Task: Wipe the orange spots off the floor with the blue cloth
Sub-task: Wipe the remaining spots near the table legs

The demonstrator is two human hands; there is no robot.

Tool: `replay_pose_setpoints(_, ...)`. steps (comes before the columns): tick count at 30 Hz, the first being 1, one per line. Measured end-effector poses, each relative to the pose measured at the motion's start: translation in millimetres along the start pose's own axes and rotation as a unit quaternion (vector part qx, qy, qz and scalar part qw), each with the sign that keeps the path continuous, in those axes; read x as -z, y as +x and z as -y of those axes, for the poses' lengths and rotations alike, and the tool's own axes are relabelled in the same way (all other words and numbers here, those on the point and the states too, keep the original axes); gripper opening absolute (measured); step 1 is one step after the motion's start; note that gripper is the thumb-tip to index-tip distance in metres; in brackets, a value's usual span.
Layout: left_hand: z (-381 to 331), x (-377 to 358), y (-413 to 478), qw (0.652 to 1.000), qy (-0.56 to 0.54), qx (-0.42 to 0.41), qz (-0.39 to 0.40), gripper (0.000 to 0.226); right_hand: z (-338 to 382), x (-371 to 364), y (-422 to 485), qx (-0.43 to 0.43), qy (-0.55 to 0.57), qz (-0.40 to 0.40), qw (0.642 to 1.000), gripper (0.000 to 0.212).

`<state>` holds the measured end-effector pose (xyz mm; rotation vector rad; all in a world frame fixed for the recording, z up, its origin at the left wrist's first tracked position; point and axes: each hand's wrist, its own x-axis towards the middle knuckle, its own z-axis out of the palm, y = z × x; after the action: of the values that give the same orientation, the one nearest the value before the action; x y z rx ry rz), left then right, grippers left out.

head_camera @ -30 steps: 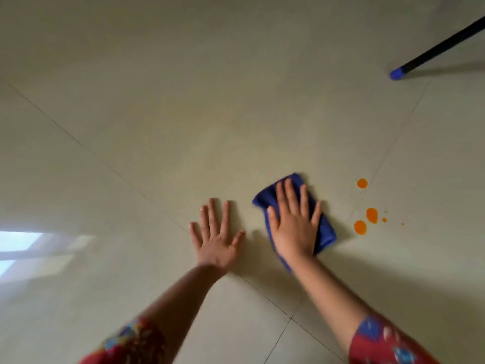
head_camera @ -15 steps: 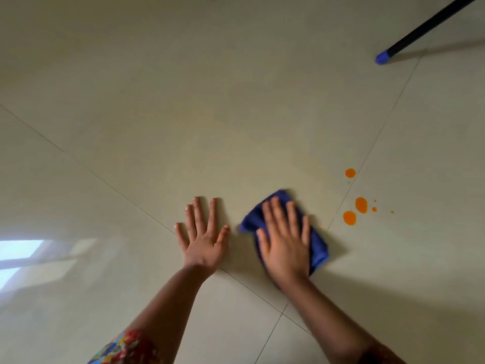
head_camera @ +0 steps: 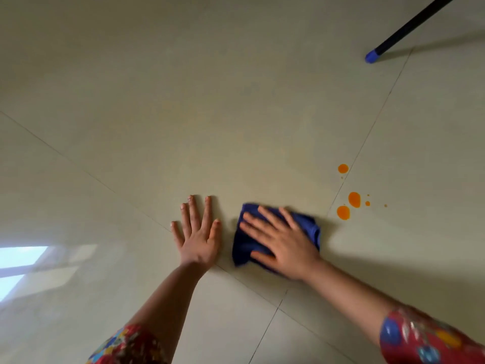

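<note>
Fingers (head_camera: 271, 219) of your right hand (head_camera: 288, 248) straight and spread, pressing flat on blue cloth (head_camera: 311, 227). Your left hand (head_camera: 198, 237) flat on floor (head_camera: 236, 127) at cloth's 9 o'clock, fingers apart, holding nothing. Orange spots (head_camera: 343, 212) near cloth at 2 o'clock, not touching it. Blue-tipped pole (head_camera: 372, 56) well apart at 1 o'clock.

The one head-worn camera looks forward and steeply down from close above the floor (head_camera: 210, 101), with the left hand (head_camera: 198, 237) and right hand (head_camera: 286, 245) near centre and a dark pole (head_camera: 409, 24) far right.
</note>
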<state>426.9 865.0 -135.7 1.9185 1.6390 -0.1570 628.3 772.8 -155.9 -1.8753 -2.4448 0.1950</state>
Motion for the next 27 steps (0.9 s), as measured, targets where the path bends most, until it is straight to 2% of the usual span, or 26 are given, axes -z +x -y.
replay_pose_setpoints(1, 0, 1, 0, 1.000, 0.002, 0.001, 0.003, 0.067, -18, 0, 8, -0.032, -0.022, -0.006, 0.999, 0.062)
replay_pose_setpoints(2, 1, 0, 0, 1.000, 0.005, -0.001, 0.006, 0.068, -36, 1, 23, -0.105, -0.023, -0.023, 0.994, 0.061)
replay_pose_setpoints(4, 0, -1, -1, 1.000, 0.009, -0.003, 0.004, 0.069, -54, 10, 53, -0.273, -0.010, -0.050, 0.961, 0.062)
replay_pose_setpoints(5, 0, -1, -2, 1.000, 0.011, 0.001, 0.003, 0.068, -46, 9, 64, -0.301, 0.011, -0.058, 0.952, 0.063)
replay_pose_setpoints(6, -1, -1, -2, 1.000, 0.015, 0.007, 0.003, 0.067, -26, 7, 65, -0.278, 0.018, -0.061, 0.958, 0.063)
replay_pose_setpoints(8, 0, -1, -3, 1.000, 0.017, 0.008, -0.005, 0.065, 26, -4, 32, -0.106, 0.015, -0.022, 0.994, 0.064)
replay_pose_setpoints(9, 0, -1, -3, 1.000, 0.007, 0.005, -0.017, 0.064, 41, -7, 7, -0.031, 0.021, 0.002, 0.999, 0.065)
replay_pose_setpoints(11, -3, -3, -7, 0.998, -0.039, 0.009, -0.055, 0.061, 20, -3, -14, 0.014, 0.026, 0.011, 0.999, 0.065)
replay_pose_setpoints(13, -12, -8, -17, 0.994, -0.063, 0.010, -0.087, 0.060, -19, -1, 1, -0.079, -0.007, -0.006, 0.997, 0.061)
replay_pose_setpoints(16, -26, -13, -28, 0.993, -0.053, -0.033, -0.105, 0.061, -52, 13, 46, -0.285, 0.005, -0.020, 0.958, 0.060)
replay_pose_setpoints(17, -32, -15, -29, 0.991, -0.055, -0.052, -0.108, 0.061, -46, 13, 53, -0.305, 0.014, -0.038, 0.951, 0.059)
replay_pose_setpoints(18, -36, -18, -29, 0.990, -0.058, -0.068, -0.107, 0.061, -33, 11, 53, -0.290, 0.016, -0.040, 0.956, 0.059)
replay_pose_setpoints(21, -52, -27, -26, 0.986, -0.090, -0.108, -0.084, 0.060, -1, 4, 17, -0.141, 0.022, -0.009, 0.990, 0.054)
replay_pose_setpoints(23, -63, -37, -27, 0.983, -0.109, -0.136, -0.061, 0.061, -26, 9, 18, -0.102, 0.012, 0.005, 0.995, 0.054)
replay_pose_setpoints(25, -69, -50, -30, 0.982, -0.070, -0.169, -0.036, 0.063, -67, 16, 38, -0.162, -0.025, 0.006, 0.987, 0.055)
replay_pose_setpoints(27, -68, -57, -29, 0.979, 0.018, -0.198, -0.032, 0.066, -119, 25, 55, -0.278, -0.036, 0.010, 0.960, 0.058)
